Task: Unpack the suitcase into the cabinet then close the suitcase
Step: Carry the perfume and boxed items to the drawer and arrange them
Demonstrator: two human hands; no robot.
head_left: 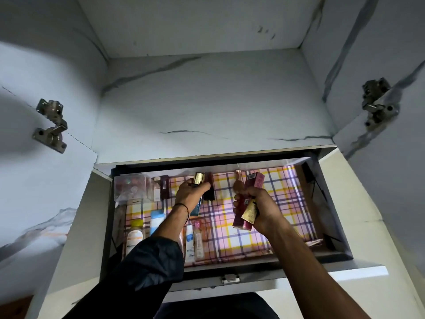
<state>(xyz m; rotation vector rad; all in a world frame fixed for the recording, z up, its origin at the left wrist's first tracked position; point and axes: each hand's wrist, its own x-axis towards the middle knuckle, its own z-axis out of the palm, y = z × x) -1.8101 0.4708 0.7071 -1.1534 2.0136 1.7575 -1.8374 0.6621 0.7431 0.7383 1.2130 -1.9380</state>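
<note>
Sleeve (147,261) forward, hands over the drawer (253,270).
Left hand (189,195) grips a gold-capped bottle (199,178); right hand (261,209) clutches boxes (254,183), perhaps three.

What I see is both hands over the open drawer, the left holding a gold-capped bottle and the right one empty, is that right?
In the head view the right hand is not empty: it grips a bundle of pink and maroon boxes. The rest holds: both hands are over the open drawer, and the left hand holds a gold-capped bottle.
</note>
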